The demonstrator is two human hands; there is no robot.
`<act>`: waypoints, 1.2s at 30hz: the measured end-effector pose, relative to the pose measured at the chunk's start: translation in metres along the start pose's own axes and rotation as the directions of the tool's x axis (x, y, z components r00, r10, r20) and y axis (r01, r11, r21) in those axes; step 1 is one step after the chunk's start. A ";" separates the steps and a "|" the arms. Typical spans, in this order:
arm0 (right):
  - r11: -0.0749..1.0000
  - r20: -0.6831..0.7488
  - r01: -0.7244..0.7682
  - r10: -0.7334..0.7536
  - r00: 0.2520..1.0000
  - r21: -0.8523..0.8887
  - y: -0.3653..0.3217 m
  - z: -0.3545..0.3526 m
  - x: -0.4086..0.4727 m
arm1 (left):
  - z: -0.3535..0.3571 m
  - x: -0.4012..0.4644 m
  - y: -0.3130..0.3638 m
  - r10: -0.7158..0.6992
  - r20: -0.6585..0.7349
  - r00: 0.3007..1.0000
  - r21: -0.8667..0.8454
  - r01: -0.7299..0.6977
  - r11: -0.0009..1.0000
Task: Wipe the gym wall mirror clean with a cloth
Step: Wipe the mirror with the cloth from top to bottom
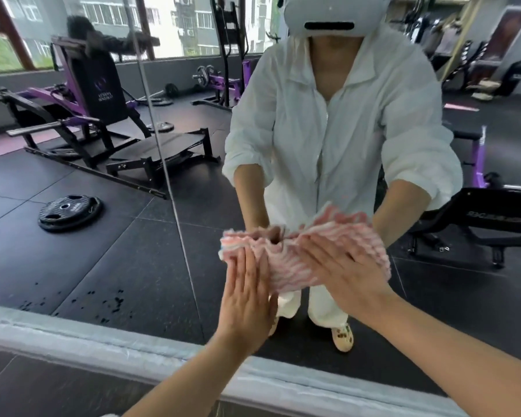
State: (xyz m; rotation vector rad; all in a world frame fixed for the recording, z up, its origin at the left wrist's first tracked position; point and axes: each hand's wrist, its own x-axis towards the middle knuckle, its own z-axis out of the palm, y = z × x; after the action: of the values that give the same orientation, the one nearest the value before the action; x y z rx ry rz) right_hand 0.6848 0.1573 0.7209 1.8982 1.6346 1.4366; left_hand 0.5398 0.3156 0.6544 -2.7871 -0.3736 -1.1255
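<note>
A pink and white striped cloth (286, 266) lies flat against the wall mirror (118, 251) low in front of me. My left hand (247, 299) presses its left end with straight fingers. My right hand (340, 266) lies flat over its right half, fingers spread and straight. The mirror shows my own reflection in a white jacket, with both arms reaching toward the cloth. Dark specks dot the glass near its lower left edge (109, 302).
A pale grey ledge (88, 335) runs along the mirror's bottom edge. A vertical seam (169, 188) splits the mirror panels. Reflected in the glass are a purple and black weight machine (97, 115), a weight plate (69, 212) on the floor and a bench (487, 221).
</note>
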 end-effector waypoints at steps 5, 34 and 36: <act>0.965 -0.227 -0.252 0.232 0.946 -0.067 0.081 -0.035 0.032 | -0.049 0.094 -0.008 0.150 -0.168 0.974 0.100 -0.134 0.986; 0.993 0.284 -0.069 0.094 0.954 -0.098 0.058 -0.016 -0.136 | -0.007 0.061 0.063 0.582 0.217 0.784 0.123 -0.613 0.780; 0.971 0.202 -0.207 0.229 0.952 -0.123 0.090 -0.029 -0.128 | -0.029 0.098 0.081 0.533 0.074 0.843 0.143 -0.538 0.831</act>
State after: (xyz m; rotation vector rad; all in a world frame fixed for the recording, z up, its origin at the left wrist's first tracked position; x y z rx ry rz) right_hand 0.7322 0.0057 0.7352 2.1450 1.2652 1.3079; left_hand 0.6102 0.2503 0.7418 -2.5180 0.3005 -0.8677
